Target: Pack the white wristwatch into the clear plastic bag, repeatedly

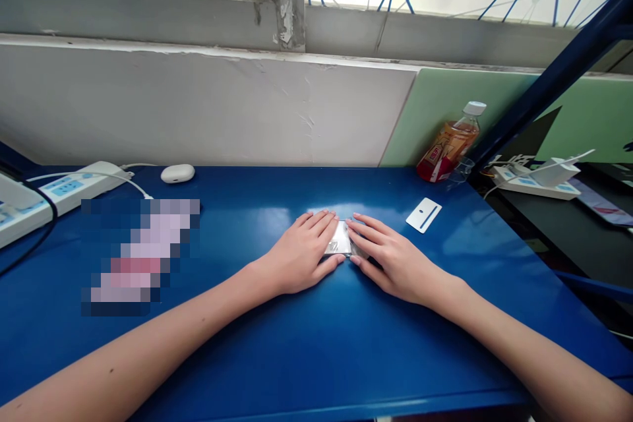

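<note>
A small flat white-and-silver packet point(339, 240) with a dark printed patch lies on the blue desk point(306, 349). What it contains cannot be made out. My left hand point(309, 250) rests flat over its left part, fingers stretched out side by side and thumb along the near edge. On the other side, my right hand point(390, 254) touches a shiny, clear-looking right part with spread, slightly bent fingertips. Both hands hide much of the packet. A white card point(424, 215) with a dark stripe lies on the desk beyond my right hand.
A bottle of reddish drink point(450, 145) leans in the far right corner by a blue metal post point(548, 72). At left are a white power strip point(59, 198), a white earbud case point(178, 174) and a pixelated phone-like shape point(143, 254) with a cable. Another power strip point(537, 181) stands at right.
</note>
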### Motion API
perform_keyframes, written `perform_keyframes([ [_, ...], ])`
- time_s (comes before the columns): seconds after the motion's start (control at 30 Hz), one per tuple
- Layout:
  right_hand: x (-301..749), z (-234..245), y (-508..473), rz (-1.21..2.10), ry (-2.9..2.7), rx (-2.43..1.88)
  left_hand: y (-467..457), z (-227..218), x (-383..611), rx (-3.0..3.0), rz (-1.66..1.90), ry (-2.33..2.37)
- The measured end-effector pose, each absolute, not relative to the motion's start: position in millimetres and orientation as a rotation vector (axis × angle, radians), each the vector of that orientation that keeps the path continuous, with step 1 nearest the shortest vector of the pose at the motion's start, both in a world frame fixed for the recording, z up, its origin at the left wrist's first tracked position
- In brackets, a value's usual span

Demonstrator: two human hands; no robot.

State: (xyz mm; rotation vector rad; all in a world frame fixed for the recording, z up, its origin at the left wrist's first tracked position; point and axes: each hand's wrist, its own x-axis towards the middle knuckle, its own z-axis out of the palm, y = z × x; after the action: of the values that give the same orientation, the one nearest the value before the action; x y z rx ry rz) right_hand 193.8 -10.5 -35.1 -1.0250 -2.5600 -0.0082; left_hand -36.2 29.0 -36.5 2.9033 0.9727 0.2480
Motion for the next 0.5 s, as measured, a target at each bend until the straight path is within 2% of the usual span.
perform_keyframes([
  [0.3,191.0,-33.0,-11.9,-0.013,-2.556,-1.007,29.3,-37.8,-36.0,2.902,0.274,0.968],
  [0.5,193.1,-34.1,-7.5,0.241,-2.455,-1.063,30.0,-38.3,-36.0,2.885,0.240,0.975],
])
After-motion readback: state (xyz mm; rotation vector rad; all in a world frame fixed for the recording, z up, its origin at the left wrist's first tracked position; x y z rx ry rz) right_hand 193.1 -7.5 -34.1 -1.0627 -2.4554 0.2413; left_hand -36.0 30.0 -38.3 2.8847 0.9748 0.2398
